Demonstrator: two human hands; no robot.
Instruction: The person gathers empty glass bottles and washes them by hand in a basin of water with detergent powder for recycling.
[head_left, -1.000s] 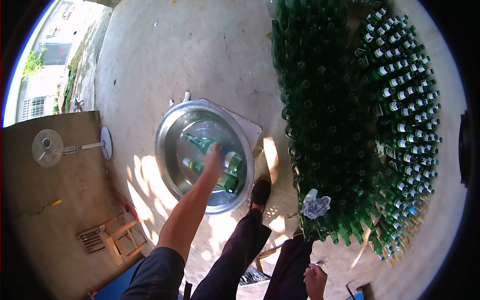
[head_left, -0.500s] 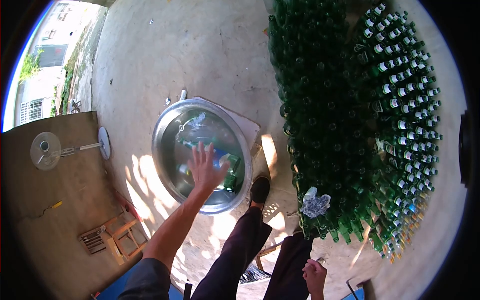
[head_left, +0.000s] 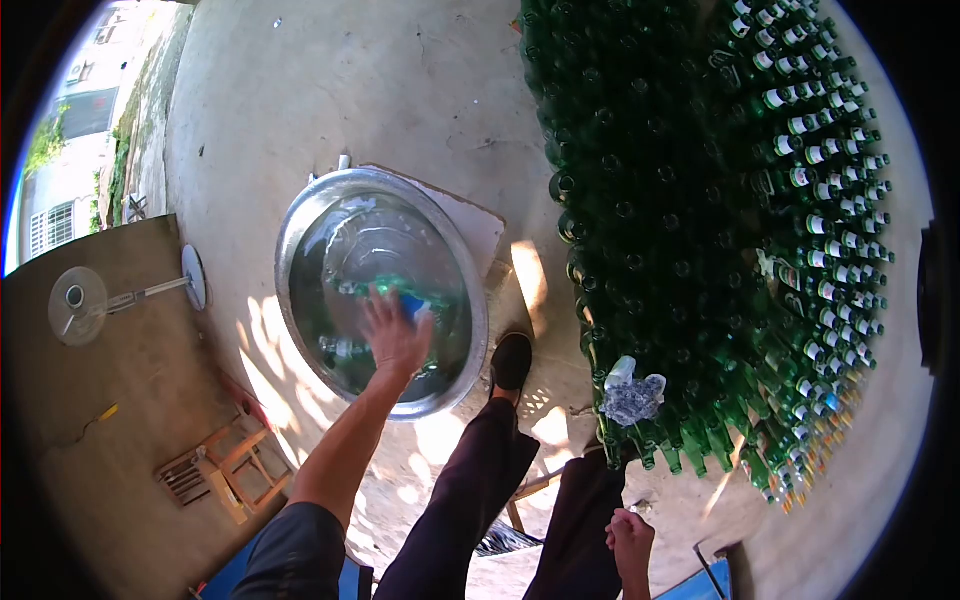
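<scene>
A round metal basin (head_left: 283, 250) of water stands on the floor. My left hand (head_left: 395, 332) is over it, fingers spread and partly blurred, at the water's surface. Green bottle glass (head_left: 350, 348) shows through the rippling water, and something blue (head_left: 412, 306) lies right beside my fingers. Whether the palm touches a bottle cannot be made out. Low on the right, by my leg, my right hand (head_left: 628, 542) has its fingers curled in, with nothing visible in them.
Many green bottles (head_left: 650, 190) stand packed at the right, with a clear plastic bundle (head_left: 632, 397) on their near end. A pale board (head_left: 475, 222) lies under the basin. A fan (head_left: 75, 298) and a wooden chair (head_left: 245, 470) are at the left. My shoe (head_left: 511, 362) is beside the basin.
The bottles in the basin, clearly visible before, are now blurred by splashing, rippling water. My left hand has shifted slightly down and left in view. The whole scene has shifted a little.
</scene>
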